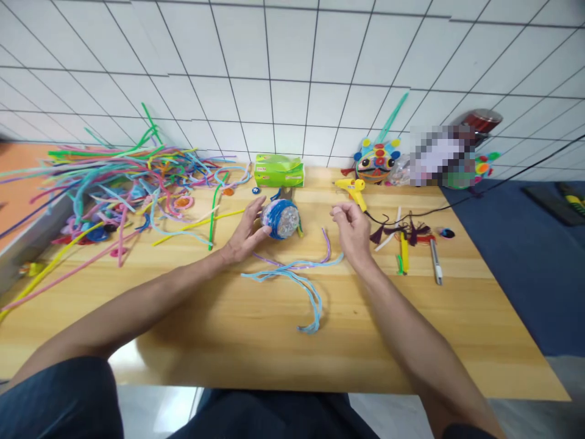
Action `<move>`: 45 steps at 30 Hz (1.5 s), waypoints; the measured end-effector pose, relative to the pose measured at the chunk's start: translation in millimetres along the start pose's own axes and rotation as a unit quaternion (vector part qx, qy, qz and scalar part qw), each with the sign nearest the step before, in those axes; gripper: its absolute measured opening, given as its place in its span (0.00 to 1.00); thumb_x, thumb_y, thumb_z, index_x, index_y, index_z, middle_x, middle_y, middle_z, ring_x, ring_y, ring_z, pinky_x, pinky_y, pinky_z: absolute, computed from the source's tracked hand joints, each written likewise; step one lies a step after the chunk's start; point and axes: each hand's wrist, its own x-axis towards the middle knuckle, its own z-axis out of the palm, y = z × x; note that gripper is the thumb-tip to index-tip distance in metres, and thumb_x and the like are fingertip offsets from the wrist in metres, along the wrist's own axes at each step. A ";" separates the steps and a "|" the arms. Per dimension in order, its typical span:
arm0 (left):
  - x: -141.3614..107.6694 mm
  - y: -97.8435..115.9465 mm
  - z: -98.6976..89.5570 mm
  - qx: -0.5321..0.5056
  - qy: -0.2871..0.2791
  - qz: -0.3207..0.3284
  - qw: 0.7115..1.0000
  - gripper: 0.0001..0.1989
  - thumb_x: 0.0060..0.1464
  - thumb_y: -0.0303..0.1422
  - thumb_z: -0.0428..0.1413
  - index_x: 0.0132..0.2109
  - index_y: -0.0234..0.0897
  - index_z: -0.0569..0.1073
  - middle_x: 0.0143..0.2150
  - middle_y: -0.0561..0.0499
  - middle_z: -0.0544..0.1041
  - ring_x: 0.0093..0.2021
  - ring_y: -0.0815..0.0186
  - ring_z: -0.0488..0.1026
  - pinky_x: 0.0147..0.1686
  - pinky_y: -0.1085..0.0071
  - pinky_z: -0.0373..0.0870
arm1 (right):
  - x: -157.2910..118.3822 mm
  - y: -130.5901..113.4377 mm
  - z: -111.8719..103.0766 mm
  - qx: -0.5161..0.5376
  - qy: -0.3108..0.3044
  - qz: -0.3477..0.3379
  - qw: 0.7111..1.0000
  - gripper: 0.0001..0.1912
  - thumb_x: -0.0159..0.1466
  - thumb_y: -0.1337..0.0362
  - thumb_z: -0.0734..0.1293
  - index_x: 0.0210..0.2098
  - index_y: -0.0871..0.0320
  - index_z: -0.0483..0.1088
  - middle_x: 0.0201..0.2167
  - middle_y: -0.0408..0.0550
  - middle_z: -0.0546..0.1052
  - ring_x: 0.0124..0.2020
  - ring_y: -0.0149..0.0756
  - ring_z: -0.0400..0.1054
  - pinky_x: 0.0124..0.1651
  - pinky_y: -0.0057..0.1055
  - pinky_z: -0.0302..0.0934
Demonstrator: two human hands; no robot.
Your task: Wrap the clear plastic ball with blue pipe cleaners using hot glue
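A clear plastic bottle piece [287,221], wrapped in blue pipe cleaner, lies on its side with its round end facing me. My left hand [249,230] grips it from the left, thumb along the near side and fingers behind. To the right, my right hand [353,227] is raised over the table with its fingers curled together; whatever they may hold cannot be made out. Several light blue pipe cleaners [313,299] lie in front of the bottle, beside a purple pipe cleaner [328,245]. Behind the right hand rests a yellow glue gun [354,190].
A tangled heap of coloured pipe cleaners [114,177] spreads over the left side. At the back stand a green tissue pack [280,172] and a decorated animal-face craft [375,163]. On the right lie dark tassels [414,233], a marker-like pen [436,262] and a black cord [493,189].
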 end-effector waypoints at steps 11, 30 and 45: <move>17.3 11.9 4.3 0.064 -0.008 0.076 0.995 0.42 0.68 0.56 0.61 0.78 0.40 0.59 0.78 0.33 0.64 0.80 0.42 0.62 0.80 0.40 0.60 | 17.3 26.5 -12.5 -0.092 0.000 0.013 0.996 0.11 0.67 0.53 0.67 0.40 0.53 0.76 0.36 0.47 0.82 0.35 0.41 0.73 0.45 0.38 0.67; 17.6 0.1 23.2 0.003 0.019 0.156 0.988 0.39 0.65 0.41 0.65 0.77 0.40 0.60 0.75 0.33 0.67 0.79 0.42 0.62 0.77 0.38 0.64 | 46.6 33.1 -33.0 -0.547 -0.048 -0.094 0.831 0.11 0.70 0.66 0.63 0.42 0.60 0.78 0.45 0.64 0.83 0.50 0.56 0.72 0.56 0.50 0.64; 16.2 4.4 16.4 -0.007 -0.003 0.181 0.983 0.35 0.73 0.40 0.60 0.79 0.42 0.57 0.75 0.33 0.66 0.80 0.45 0.60 0.77 0.40 0.63 | -38.1 -51.5 25.4 -0.278 -0.138 -0.342 0.887 0.07 0.72 0.70 0.67 0.46 0.51 0.72 0.33 0.42 0.82 0.32 0.34 0.77 0.36 0.30 0.68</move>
